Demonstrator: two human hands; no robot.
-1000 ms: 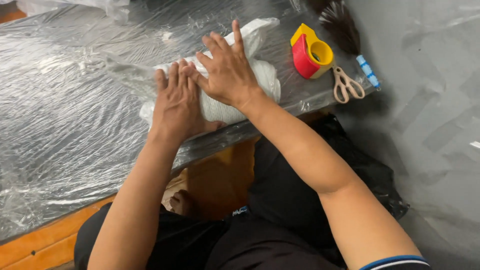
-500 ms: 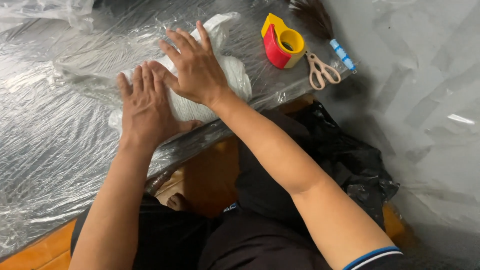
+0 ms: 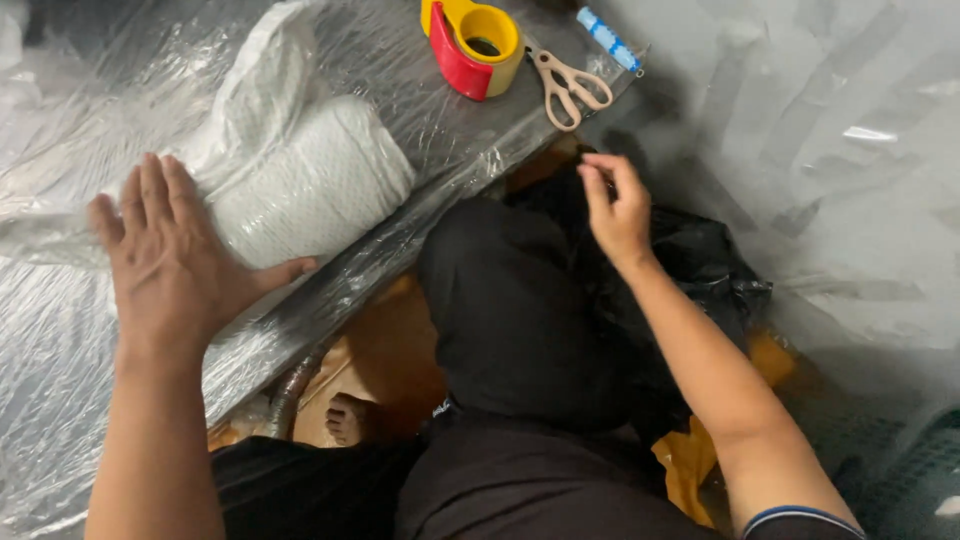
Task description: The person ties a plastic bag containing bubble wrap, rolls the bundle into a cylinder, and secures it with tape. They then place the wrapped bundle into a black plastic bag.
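Nearest the camera, the person's knees in black trousers fill the lower middle, with a bare foot on the orange-brown floor under the table edge. The right hand hangs off the table over a black plastic bag bunched beside the lap — its fingers are loosely curled and close together, tips down at the dark material, but whether they pinch anything cannot be told. Further on, the left hand lies flat on the table, fingers spread wide and straight, grasping nothing; its thumb and palm edge press against the near side of a white knitted roll, seemingly to keep that roll from shifting on the slippery clear plastic sheeting that covers the table. The roll sits near the table's front edge, partly wrapped in thin clear film. Beyond it lie a yellow-and-red tape dispenser and beige-handled scissors — set aside together, within reach.
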